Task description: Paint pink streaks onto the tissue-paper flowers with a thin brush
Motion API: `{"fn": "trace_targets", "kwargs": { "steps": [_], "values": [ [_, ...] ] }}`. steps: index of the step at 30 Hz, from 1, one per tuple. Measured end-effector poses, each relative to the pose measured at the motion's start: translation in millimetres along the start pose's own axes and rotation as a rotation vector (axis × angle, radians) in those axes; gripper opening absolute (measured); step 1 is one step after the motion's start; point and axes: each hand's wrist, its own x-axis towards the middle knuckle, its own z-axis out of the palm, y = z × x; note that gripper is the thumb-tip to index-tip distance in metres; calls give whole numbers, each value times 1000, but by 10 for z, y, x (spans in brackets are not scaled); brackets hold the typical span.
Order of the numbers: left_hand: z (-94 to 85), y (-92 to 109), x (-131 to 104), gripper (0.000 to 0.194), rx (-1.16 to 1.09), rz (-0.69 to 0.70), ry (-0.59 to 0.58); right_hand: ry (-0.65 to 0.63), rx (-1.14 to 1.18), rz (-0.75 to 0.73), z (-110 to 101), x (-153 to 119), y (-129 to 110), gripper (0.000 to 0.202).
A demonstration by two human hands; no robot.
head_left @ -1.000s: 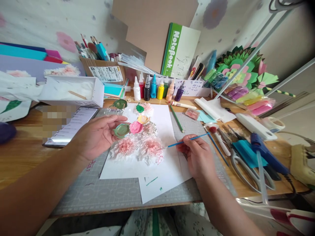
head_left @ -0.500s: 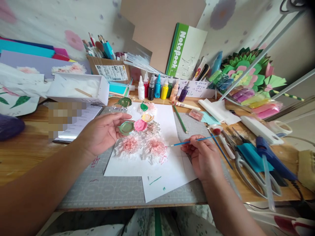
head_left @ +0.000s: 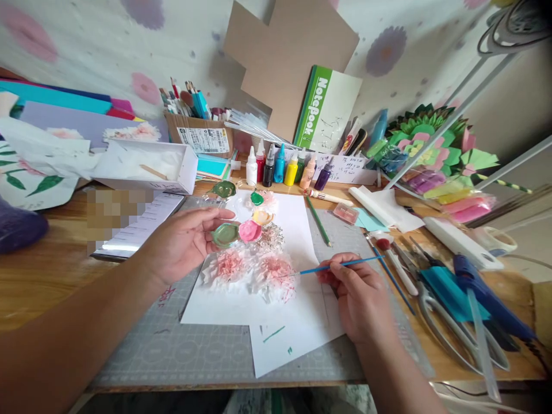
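My left hand (head_left: 183, 247) is closed on the edge of a clear paint palette (head_left: 250, 232), whose wells hold green, pink and pale yellow paint. In my right hand (head_left: 357, 299) a thin blue paintbrush (head_left: 314, 269) is pinched between thumb and fingers. Its tip points left and meets the right side of a ruffled pink-and-white paper flower (head_left: 276, 275); whether it presses on the petals is too fine to tell. A similar flower (head_left: 228, 267) lies just left of it. Both rest on white paper (head_left: 297, 313) with pink specks and green strokes.
Paint bottles (head_left: 279, 165) line the back, before a green-edged notebook (head_left: 328, 109). A green pencil (head_left: 319, 221) lies right of the paper. Scissors (head_left: 444, 328) and a blue glue gun (head_left: 487, 293) lie farther right. At left are a white box (head_left: 172, 167) and a tablet (head_left: 142, 227).
The camera view has tilted slightly upward, so everything on the table sits a little lower. Both hands keep their holds, and the brush tip stays by the right-hand flower.
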Motion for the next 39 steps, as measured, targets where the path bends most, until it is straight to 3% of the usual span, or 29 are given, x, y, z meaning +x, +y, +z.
{"fn": "trace_targets", "kwargs": {
  "steps": [8, 12, 16, 21, 25, 28, 31, 35, 39],
  "values": [
    [8, 6, -22, 14, -4, -7, -11, 13, 26, -55, -47, -4, 7, 25],
    [30, 5, -53, 12, -3, -7, -22, -55, 19, -169, -10, 43, -205, 22],
    [57, -29, -107, 12, 16, -44, -52, -215, -15, -273, 148, 159, -460, 16],
    [102, -81, -154, 13, 13, -99, -61, -320, -269, -629, 384, 180, -555, 2],
    [138, -56, -201, 17, 6, -141, -58, -336, -676, -949, 527, 26, -587, 10],
    [161, -25, -232, 17, 3, -156, -58, -378, -841, -1062, 596, -77, -649, 11],
    [173, -24, -245, 16, 11, -150, -46, -366, -870, -1007, 574, -97, -667, 10],
    [164, -57, -239, 18, 35, -147, -55, -213, -679, -814, 458, -33, -581, 6],
    [159, -77, -232, 18, 38, -141, -53, -222, -597, -679, 409, 10, -487, 10]
  ]
}}
